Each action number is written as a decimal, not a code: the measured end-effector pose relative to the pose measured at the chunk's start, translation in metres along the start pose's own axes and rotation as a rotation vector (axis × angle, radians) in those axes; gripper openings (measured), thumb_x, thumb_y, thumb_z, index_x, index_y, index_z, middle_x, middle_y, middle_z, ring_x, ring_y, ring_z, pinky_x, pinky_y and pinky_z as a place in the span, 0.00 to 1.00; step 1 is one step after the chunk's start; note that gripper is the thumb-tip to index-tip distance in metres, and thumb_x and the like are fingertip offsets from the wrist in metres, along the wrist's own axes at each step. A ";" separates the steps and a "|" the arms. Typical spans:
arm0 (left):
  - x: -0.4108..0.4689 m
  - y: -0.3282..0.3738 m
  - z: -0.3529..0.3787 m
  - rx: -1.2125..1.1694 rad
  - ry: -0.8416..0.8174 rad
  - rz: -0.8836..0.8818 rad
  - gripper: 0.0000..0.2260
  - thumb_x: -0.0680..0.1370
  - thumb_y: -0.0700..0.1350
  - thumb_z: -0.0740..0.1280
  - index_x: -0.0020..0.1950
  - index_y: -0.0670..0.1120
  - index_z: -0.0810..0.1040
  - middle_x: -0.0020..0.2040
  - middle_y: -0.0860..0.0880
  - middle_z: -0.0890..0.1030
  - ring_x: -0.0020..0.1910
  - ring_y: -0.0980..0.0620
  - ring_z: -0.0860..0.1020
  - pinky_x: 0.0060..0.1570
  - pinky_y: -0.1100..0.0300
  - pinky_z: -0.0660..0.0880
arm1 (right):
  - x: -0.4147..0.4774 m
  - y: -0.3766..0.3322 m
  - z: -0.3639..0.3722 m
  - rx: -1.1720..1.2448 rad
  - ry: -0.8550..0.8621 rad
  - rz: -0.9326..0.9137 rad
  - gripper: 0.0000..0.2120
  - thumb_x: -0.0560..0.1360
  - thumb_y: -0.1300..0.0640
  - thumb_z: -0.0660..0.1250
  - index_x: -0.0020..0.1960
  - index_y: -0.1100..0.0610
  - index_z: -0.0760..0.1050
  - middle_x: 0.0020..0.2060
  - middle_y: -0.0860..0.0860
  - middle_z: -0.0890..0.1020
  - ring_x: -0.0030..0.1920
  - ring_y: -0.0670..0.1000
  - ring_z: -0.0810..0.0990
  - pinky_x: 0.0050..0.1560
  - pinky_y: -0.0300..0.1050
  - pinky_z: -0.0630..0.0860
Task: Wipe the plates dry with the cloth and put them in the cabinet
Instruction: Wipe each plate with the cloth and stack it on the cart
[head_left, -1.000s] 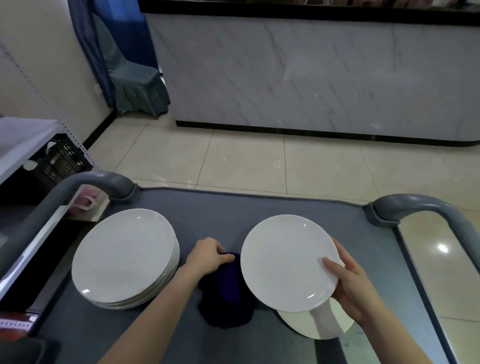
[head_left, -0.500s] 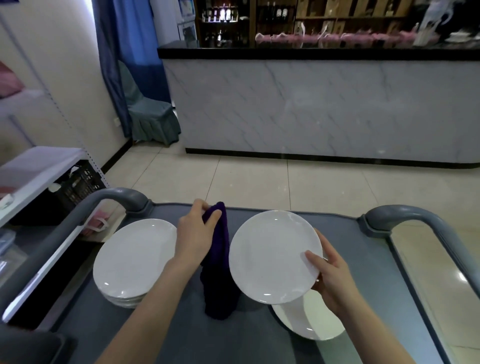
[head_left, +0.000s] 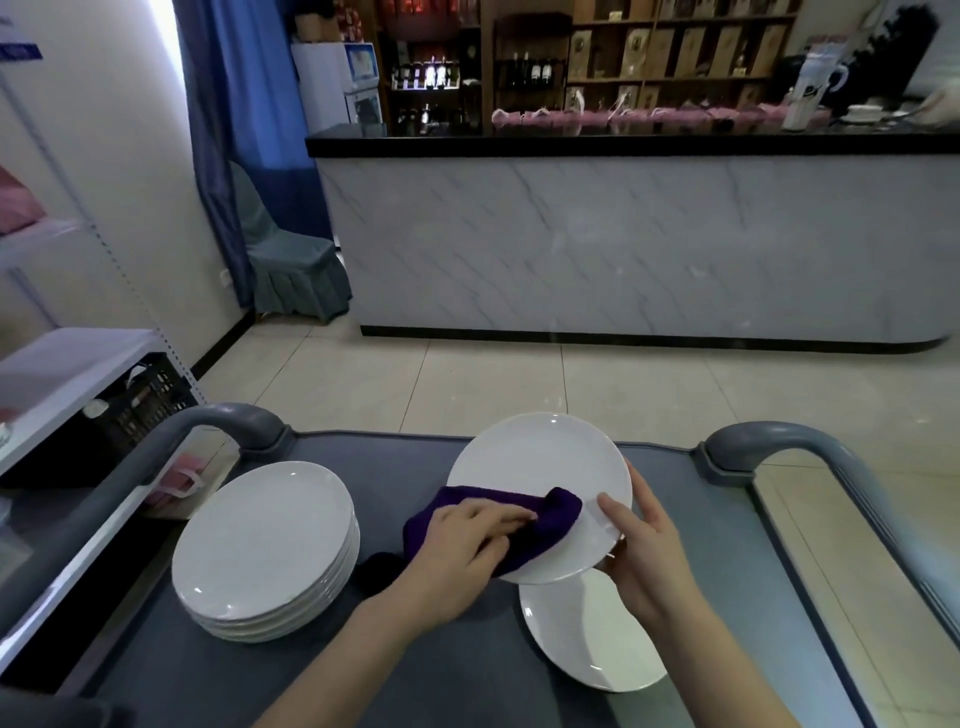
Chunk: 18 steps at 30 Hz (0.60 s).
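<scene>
Item: one white plate (head_left: 540, 467), held tilted above the grey worktop (head_left: 395, 462) of a service cart, the face turned toward the wearer so that it can be wiped. The right hand (head_left: 641, 540) is closed on the plate's right rim, thumb laid on the face and fingers behind, a grip judged to steady the plate against the wiping pressure. The left hand (head_left: 467, 545) is pressed flat, fingers extended, on a purple cloth (head_left: 545, 525), which is spread across the lower part of the plate's face. Left of the held plate, a stack of white plates (head_left: 265, 545) is set on the worktop; whether these are dried cannot be told. Below the held plate, directly under its lower rim, a single plate (head_left: 587, 639) is laid flat on the worktop. Step in hand, as judged: drying of the face; the back is presumably yet to be wiped. No cabinet is identified with certainty; a white shelf unit (head_left: 62, 364) is seen further left of the stack. Risk noted: slip of the one-handed rim grip over the plate beneath.
</scene>
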<state>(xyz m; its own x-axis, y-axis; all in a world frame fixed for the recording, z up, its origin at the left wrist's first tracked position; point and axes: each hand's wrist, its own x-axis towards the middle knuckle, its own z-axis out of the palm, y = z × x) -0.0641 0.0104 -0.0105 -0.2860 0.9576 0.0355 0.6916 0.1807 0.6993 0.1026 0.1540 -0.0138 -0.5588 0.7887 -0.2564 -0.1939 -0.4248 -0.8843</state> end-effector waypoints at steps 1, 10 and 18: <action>-0.004 -0.001 0.005 0.046 -0.038 0.028 0.22 0.82 0.44 0.57 0.72 0.64 0.67 0.67 0.73 0.68 0.72 0.61 0.62 0.75 0.53 0.55 | -0.001 -0.001 0.001 0.010 0.000 0.002 0.19 0.79 0.62 0.66 0.65 0.46 0.77 0.54 0.54 0.85 0.46 0.56 0.85 0.40 0.52 0.82; 0.013 0.016 0.021 0.396 -0.102 0.222 0.22 0.84 0.56 0.43 0.77 0.68 0.40 0.78 0.68 0.41 0.77 0.64 0.36 0.75 0.57 0.35 | -0.016 -0.006 0.014 -0.013 -0.084 0.013 0.12 0.75 0.52 0.70 0.57 0.51 0.83 0.52 0.56 0.86 0.46 0.55 0.86 0.40 0.48 0.81; 0.051 -0.004 -0.012 0.448 -0.015 0.128 0.22 0.85 0.55 0.46 0.76 0.64 0.39 0.77 0.65 0.39 0.78 0.62 0.39 0.77 0.57 0.41 | -0.026 -0.010 0.007 -0.093 -0.092 -0.051 0.14 0.77 0.62 0.67 0.57 0.48 0.84 0.48 0.55 0.86 0.41 0.52 0.83 0.40 0.50 0.80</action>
<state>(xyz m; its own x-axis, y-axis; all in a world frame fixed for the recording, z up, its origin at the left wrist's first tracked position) -0.0894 0.0559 -0.0030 -0.1725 0.9810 0.0887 0.9400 0.1371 0.3124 0.1135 0.1347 0.0047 -0.6228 0.7620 -0.1772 -0.1509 -0.3392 -0.9285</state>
